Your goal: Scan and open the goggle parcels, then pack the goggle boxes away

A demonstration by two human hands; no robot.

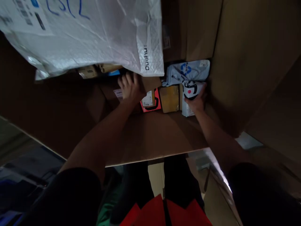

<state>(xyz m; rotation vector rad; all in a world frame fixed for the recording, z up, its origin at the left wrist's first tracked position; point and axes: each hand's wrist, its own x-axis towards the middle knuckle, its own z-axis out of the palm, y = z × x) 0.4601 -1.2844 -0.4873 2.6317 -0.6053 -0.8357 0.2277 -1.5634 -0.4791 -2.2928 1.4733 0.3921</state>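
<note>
- Holds printed parcel point(190, 88) between thumb and fingers of right hand point(197, 99), at the right end inside the large carton point(152, 131).
- Blurs into grey-blue bag point(199, 69) just beyond; cannot tell the exact boundary.
- Shows white with black print and a red dot.
- Rests left hand point(129, 88) with bent fingers at brown box point(151, 82); cannot tell whether gripping.
- Loses white mailer point(94, 40) past far-left picture edge.

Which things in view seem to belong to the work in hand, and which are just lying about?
Likely in the work:
parcel with a red dot, in the right hand
brown box, at the left hand
white bag, near the left hand
carton around the parcel

Likely just lying about, outside the carton:
green material
cardboard at lower right
</note>
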